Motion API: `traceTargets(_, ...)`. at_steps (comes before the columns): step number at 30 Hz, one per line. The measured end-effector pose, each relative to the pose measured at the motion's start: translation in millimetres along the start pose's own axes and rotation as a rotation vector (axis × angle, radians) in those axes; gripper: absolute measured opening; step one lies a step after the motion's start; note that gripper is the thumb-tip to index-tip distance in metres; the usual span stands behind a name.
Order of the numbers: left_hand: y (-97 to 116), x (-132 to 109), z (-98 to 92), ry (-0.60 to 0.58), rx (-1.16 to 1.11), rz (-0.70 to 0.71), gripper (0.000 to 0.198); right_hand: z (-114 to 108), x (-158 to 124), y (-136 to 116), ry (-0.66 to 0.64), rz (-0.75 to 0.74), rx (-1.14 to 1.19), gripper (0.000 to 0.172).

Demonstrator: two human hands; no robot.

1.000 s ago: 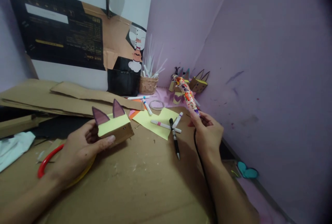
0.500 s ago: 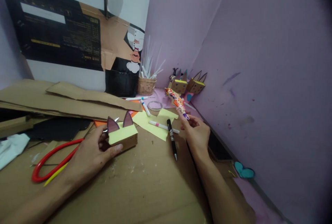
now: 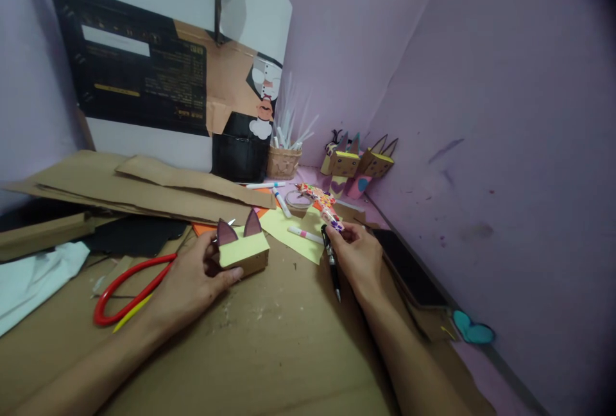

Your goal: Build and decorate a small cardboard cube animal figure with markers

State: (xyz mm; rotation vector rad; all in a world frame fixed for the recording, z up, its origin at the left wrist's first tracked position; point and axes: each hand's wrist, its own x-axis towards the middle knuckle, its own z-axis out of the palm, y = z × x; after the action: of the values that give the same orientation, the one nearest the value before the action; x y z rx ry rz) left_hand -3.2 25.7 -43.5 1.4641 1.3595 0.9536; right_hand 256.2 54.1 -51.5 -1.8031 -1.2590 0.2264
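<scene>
My left hand (image 3: 195,278) is closed around a small cardboard box (image 3: 244,254) with a yellow top and two purple ears, resting it on the cardboard-covered table (image 3: 269,352). My right hand (image 3: 355,254) grips the handle end of a colourfully patterned glue gun (image 3: 321,201), which lies low and points away to the left, over yellow paper (image 3: 293,236). A black pen (image 3: 332,262) lies just left of that hand.
Two finished eared boxes (image 3: 360,162) stand in the back corner by a small basket of sticks (image 3: 283,159). Markers (image 3: 282,201), a tape ring (image 3: 293,199), red-handled scissors (image 3: 129,287), a dark phone (image 3: 409,268) and stacked cardboard sheets (image 3: 144,182) surround the work spot.
The right hand lowered the glue gun from tilted upward to nearly flat on the table. The left hand brought the eared box down and to the right, onto the table.
</scene>
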Motion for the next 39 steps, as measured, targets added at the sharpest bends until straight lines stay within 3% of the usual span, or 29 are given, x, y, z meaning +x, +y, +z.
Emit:
traceTargets(5, -8.4, 1.6, -2.0, -0.003, 0.022, 0.040, 0.050, 3.1, 2.3, -1.5, -0.001, 0.011, -0.047, 0.040)
traceTargets(17, -1.1, 1.6, -0.2, 0.008, 0.035, 0.032, 0.048, 8.2, 6.3, -4.0, 0.018, 0.024, -0.098, 0.037)
traceTargets(25, 5.6, -3.3, -7.9, 0.135, -0.172, 0.036, 0.061, -4.1, 22.5, 3.0, 0.090, 0.044, -0.137, 0.045)
traceTargets(34, 15.0, -1.3, -36.0, 0.380, -0.273, 0.046, 0.059, 11.0, 26.5, 0.2, -0.017, 0.014, -0.236, 0.044)
traceTargets(39, 11.1, 2.0, -44.0, 0.398, -0.284, 0.055, 0.058, 14.7, 28.4, 1.5, -0.066, 0.013, -0.307, 0.046)
